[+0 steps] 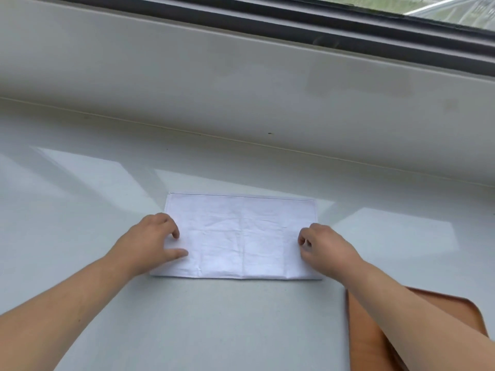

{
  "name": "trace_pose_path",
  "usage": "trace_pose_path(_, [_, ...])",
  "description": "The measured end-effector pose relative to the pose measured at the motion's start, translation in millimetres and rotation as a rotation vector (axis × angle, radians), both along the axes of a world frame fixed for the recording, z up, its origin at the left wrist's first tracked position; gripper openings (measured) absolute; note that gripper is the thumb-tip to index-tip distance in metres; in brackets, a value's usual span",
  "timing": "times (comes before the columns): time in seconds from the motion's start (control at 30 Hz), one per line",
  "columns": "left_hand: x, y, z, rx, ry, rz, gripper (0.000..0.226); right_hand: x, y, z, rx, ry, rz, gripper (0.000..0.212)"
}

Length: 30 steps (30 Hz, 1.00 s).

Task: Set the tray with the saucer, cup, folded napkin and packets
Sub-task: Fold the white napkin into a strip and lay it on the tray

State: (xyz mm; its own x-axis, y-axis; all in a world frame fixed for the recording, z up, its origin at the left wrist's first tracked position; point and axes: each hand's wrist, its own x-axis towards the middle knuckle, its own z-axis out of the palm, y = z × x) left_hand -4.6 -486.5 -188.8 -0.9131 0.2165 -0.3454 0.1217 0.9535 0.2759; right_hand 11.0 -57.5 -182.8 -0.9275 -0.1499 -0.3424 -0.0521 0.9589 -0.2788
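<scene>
A white cloth napkin (241, 236) lies flat on the pale surface, folded into a wide rectangle with creases showing. My left hand (150, 245) rests on its left end, fingers curled and thumb pressed on the cloth. My right hand (326, 247) rests on its right end, fingers bent down onto the fabric. An orange-brown tray (361, 330) sits at the lower right, partly hidden under my right forearm. No saucer, cup or packets are in view.
The glossy white sill or counter (80, 223) stretches left and right of the napkin. A white window frame wall (241, 89) rises behind it, with a dark window seal (294, 25) above.
</scene>
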Motion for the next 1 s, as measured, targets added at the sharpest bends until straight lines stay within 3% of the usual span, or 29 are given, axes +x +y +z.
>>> trace_pose_path(0.13, [25, -12, 7, -0.063, -0.124, -0.104, 0.080, 35, 4, 5, 0.094, -0.013, 0.141, 0.027])
trace_pose_path(0.2, [34, -17, 6, -0.077, -0.131, -0.140, 0.086, 48, 7, 5, 0.151, -0.003, 0.204, 0.035])
trace_pose_path(0.33, [46, -25, 2, -0.073, -0.050, -0.166, 0.061, 64, 13, 4, 0.228, 0.008, 0.275, 0.042])
trace_pose_path(0.5, [51, -22, -3, -0.057, 0.088, -0.157, 0.019, 64, 15, 0, 0.273, 0.045, 0.227, 0.025])
trace_pose_path(0.63, [47, -21, -1, 0.007, 0.065, -0.024, 0.008, 52, 13, 4, 0.177, 0.031, 0.143, 0.018])
trace_pose_path(0.83, [16, -17, 7, 0.268, -0.082, 0.374, 0.013, 18, 18, 19, -0.101, -0.116, -0.236, 0.006])
trace_pose_path(1.0, [-19, -16, 2, 0.451, -0.113, 0.590, 0.039, -21, 30, 19, -0.241, -0.114, -0.385, 0.012])
